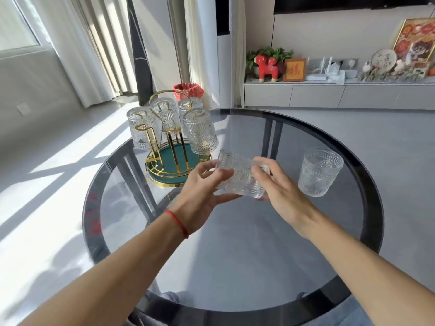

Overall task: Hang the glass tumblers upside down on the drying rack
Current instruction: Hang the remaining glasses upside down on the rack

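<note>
Got my left hand and right hand both gripping a clear embossed glass tumbler. It's lying sideways, ribbed with medallion patterns

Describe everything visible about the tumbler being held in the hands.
The held tumbler is clear pressed glass with ribbed bands and round medallion patterns. It looks empty and lies roughly on its side above the dark glass table, just in front of the gold rack. The left hand and right hand grip it from either side.

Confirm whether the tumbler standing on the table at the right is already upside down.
No: the tumbler on the table stands upright, open mouth up, while both hands hold another tumbler on its side.
</note>
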Available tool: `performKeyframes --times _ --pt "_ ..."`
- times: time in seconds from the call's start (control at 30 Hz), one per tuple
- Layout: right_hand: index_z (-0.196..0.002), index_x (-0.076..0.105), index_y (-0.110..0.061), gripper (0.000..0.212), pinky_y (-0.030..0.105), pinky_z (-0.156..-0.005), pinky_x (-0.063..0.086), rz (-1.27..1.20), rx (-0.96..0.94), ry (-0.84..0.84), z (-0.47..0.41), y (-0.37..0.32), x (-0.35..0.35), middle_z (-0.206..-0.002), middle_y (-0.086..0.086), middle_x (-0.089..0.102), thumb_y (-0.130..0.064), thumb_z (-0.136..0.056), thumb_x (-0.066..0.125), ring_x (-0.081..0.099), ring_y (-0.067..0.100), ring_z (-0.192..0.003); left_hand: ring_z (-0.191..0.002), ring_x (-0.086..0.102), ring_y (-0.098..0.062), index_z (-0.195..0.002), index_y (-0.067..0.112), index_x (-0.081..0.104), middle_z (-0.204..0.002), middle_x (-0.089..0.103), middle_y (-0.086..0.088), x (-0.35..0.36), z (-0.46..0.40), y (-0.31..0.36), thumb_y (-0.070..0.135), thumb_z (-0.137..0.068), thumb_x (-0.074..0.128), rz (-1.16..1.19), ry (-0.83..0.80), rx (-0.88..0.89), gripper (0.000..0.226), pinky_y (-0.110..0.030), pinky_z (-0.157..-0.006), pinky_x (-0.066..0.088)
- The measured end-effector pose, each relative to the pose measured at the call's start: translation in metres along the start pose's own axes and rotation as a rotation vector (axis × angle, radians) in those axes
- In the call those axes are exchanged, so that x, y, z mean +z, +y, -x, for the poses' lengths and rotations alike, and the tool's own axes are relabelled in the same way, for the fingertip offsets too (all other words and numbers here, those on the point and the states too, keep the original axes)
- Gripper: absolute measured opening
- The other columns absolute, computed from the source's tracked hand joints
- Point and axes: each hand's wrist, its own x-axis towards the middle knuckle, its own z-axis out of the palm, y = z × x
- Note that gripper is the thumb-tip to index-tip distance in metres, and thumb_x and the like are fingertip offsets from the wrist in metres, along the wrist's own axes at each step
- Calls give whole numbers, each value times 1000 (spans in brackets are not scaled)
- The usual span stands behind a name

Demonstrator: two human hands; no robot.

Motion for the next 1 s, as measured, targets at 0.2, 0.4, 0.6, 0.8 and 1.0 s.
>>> performKeyframes --times 0.2,0.4,0.6,0.8,1.0 --pt "-133 57 -34 57 47 -106 51 -234 -61 36 -6 -5 8 -125 7 71 -49 -81 74 70 18 -114 -121 67 -17 -145 14 53 -130 70 -6 -38 -7 14 30 -88 79 -520 -77 178 65 -45 -104 55" --pt "-130 61 -36 56 24 -89 56 -80 -209 85 -14 -18 20 -128 0 68 -38 -77 81 67 15 -117 -123 60 -14 -137 22 58 -133 66 0 -85 0 21 65 -91 43 -656 112 190 65 -46 -112 47" --pt "-130 63 -38 56 34 -96 54 -39 -370 116 -31 -67 54 -124 -3 70 -39 -79 86 68 17 -113 -146 39 -24 -147 17 49 -156 46 -6 -122 -2 6 44 -99 54 -1287 85 333 56 -44 -122 33" --pt "-138 57 -33 65 44 -106 50 113 -520 191 -78 -144 103 -140 -6 60 -50 -80 80 58 16 -128 -158 10 -22 -157 28 31 -170 20 -2 -136 -5 -13 50 -95 54 -1541 -49 399 70 -57 -125 18" --pt "-145 55 -22 69 22 -104 36 417 -542 172 -121 -166 141 -148 -1 58 -36 -83 81 51 15 -136 -159 6 -24 -158 27 29 -171 15 -3 -137 -11 -20 55 -94 52 -1541 -52 372 73 -58 -127 16"
